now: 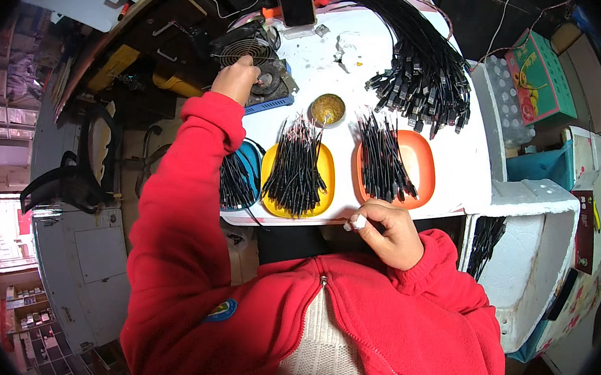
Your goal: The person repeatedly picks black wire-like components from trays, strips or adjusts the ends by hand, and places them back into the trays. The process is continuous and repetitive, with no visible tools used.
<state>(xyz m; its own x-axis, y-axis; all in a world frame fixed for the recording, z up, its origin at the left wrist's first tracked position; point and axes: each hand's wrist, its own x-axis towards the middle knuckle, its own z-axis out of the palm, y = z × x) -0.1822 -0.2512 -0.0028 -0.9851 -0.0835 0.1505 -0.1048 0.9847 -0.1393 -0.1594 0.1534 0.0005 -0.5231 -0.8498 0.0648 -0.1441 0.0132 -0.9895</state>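
Observation:
My left hand (237, 80) reaches to the far left of the white table, fingers closed at a black fan (251, 53) with a round wire guard. What its fingertips grip, if anything, is hidden. My right hand (390, 236) is curled at the table's front edge, just below the orange tray (422, 166); something white shows at its fingertips, a wrap or a small piece. Short black cables (383, 159) with bare pinkish wire ends lie in that tray. More cables (295, 169) fill the yellow tray (328, 193), and others (235, 182) the blue tray (254, 156).
A round tin (327, 110) of brownish stuff stands behind the trays. A thick bundle of black cables with plugs (424, 84) spreads across the back right. At the back stands a phone (293, 0). A white foam box (523, 257) sits right of the table, near a green carton (541, 78).

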